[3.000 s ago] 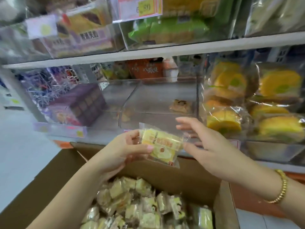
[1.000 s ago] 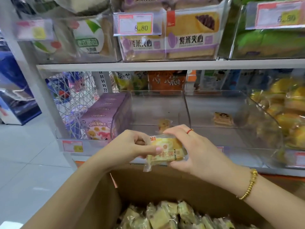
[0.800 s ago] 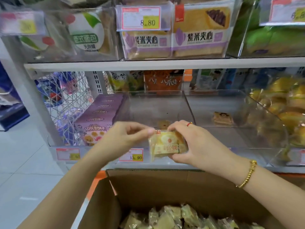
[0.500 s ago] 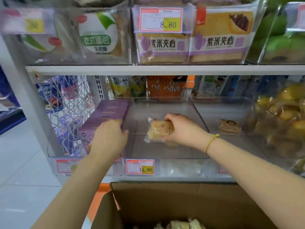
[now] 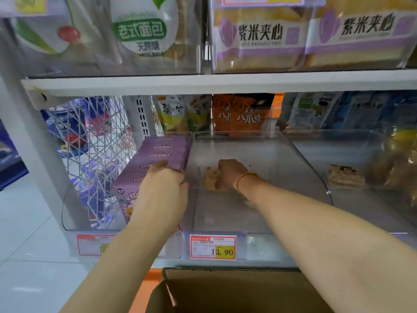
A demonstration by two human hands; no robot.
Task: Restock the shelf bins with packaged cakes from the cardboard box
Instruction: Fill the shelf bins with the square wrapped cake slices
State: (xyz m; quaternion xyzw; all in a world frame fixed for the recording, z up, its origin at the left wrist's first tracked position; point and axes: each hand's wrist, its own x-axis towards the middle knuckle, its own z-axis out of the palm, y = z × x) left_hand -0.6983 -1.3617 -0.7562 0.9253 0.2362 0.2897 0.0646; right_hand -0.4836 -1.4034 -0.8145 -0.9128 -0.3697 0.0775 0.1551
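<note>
My right hand (image 5: 229, 172) reaches deep into the middle clear shelf bin (image 5: 302, 154) and grips a wrapped yellow cake (image 5: 211, 177) near the bin floor. My left hand (image 5: 163, 188) rests on the purple biscuit boxes (image 5: 158, 152) in the bin to the left, its fingers curled over the boxes' right edge. The open cardboard box (image 5: 225, 290) sits below the shelf at the bottom of the view; its cakes are out of sight.
One packaged cake (image 5: 345, 177) lies in the clear bin to the right, beside yellow rolls (image 5: 397, 163). A price tag (image 5: 213, 246) reading 13.90 fronts the middle bin. The upper shelf (image 5: 203, 83) carries bread packs. White floor lies to the left.
My right hand carried the cake from above the box deep into the middle bin and lowered it. My left hand let go of the cake and moved onto the purple boxes.
</note>
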